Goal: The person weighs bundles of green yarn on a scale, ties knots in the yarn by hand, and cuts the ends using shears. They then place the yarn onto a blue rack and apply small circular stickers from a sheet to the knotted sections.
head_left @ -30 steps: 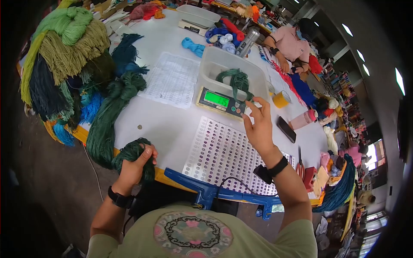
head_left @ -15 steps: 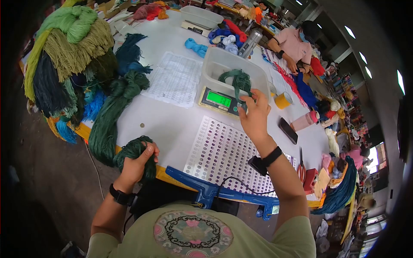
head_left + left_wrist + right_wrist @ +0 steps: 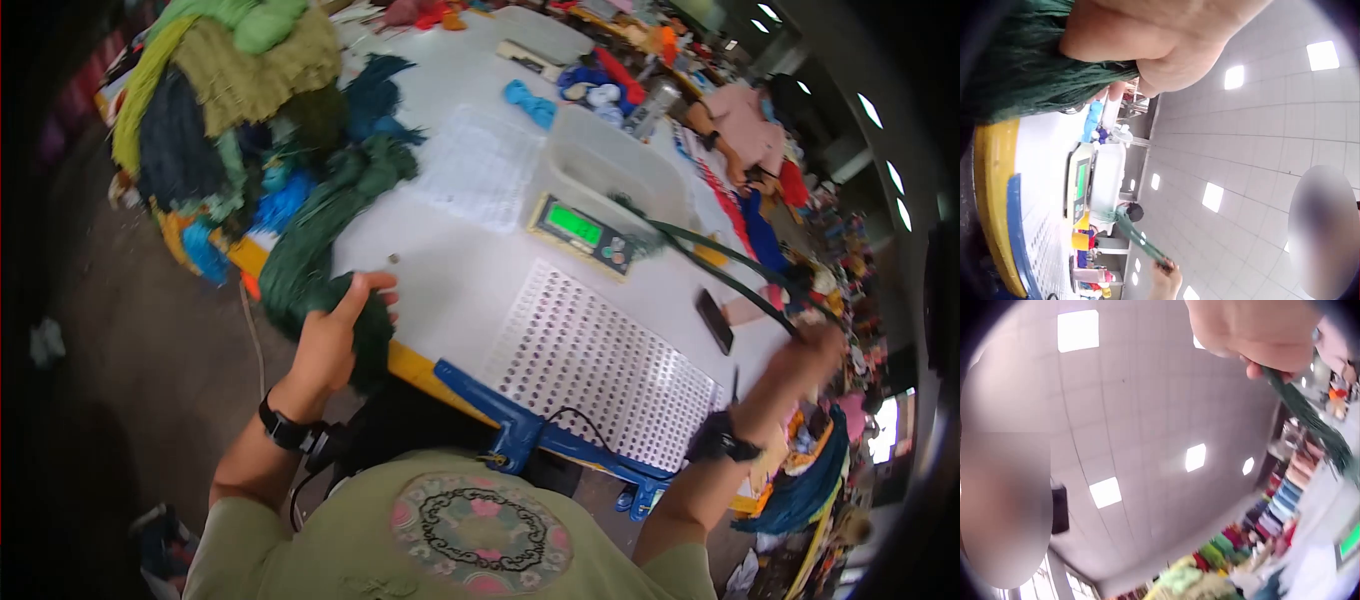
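Observation:
My left hand (image 3: 332, 345) grips a thick dark green yarn skein (image 3: 305, 235) at the table's near left edge, thumb on top. The skein stretches up across the table edge beside the heap of hanks. Raised at the right, my right hand (image 3: 795, 368) holds one end of a smaller green yarn hank (image 3: 1310, 419), blurred in the head view. That hank is stretched out from the clear plastic tub (image 3: 580, 150), its loose end over the tub. Under the tub sits a digital scale (image 3: 575, 225) with a lit green display.
A card with rows of purple dots (image 3: 590, 370) lies in front of the scale. Printed sheets (image 3: 475, 165) lie left of the tub. A phone (image 3: 715, 320) lies to the right. A blue metal bracket (image 3: 515, 430) lines the near edge. Another person (image 3: 745, 130) sits across.
My right hand has gone from the tub's near edge out to the right, drawing the green hank up with it. My left hand keeps its hold on the skein. The head view has shifted.

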Tool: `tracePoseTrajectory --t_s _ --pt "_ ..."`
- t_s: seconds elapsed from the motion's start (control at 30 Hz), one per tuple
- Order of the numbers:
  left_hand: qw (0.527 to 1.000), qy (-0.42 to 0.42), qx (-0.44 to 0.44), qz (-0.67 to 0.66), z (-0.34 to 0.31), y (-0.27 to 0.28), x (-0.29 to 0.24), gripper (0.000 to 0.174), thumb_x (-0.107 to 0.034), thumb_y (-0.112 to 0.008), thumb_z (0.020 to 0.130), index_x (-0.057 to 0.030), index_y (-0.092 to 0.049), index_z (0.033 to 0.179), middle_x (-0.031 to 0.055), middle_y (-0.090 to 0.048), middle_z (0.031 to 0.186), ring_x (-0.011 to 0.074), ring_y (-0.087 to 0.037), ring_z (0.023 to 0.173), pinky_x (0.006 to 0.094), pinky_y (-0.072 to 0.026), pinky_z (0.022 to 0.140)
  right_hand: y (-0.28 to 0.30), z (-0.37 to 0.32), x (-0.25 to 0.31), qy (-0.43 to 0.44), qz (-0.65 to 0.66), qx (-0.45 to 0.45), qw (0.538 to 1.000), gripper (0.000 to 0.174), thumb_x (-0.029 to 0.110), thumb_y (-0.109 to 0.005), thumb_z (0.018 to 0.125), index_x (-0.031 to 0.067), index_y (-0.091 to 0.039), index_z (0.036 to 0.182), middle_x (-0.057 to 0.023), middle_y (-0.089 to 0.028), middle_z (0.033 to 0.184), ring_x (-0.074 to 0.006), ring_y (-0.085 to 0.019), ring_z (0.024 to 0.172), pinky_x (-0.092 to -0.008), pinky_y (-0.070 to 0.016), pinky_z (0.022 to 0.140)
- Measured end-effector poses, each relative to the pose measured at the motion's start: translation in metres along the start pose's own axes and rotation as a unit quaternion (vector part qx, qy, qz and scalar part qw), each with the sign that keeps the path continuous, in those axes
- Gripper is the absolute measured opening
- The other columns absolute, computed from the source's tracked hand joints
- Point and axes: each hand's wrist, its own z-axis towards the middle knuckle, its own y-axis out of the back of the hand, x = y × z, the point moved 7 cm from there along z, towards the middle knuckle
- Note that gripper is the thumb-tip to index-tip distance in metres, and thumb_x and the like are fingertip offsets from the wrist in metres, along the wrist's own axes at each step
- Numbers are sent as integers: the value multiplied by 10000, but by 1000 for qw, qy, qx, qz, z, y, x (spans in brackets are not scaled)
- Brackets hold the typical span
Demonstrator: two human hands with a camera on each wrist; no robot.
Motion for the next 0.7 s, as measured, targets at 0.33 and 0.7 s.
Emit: tracePoseTrajectory --t_s 0.33,0.7 --pt "907 3 376 -189 -31 -148 -46 674 -510 -341 982 51 -418 1348 143 -523 1281 218 -496 1197 364 -392 1029 -206 -231 16 -396 16 389 832 119 108 -584 921 22 -600 1003 26 -587 870 -51 -501 723 -201 -410 662" --pt "941 1 318 -113 -31 -149 -30 476 -304 -414 1008 30 -455 1344 118 -536 1288 189 -506 1185 331 -393 1013 -205 -245 -1 -297 -28 402 866 108 83 -669 862 22 -624 938 7 -541 834 -97 -469 753 -246 -388 688"
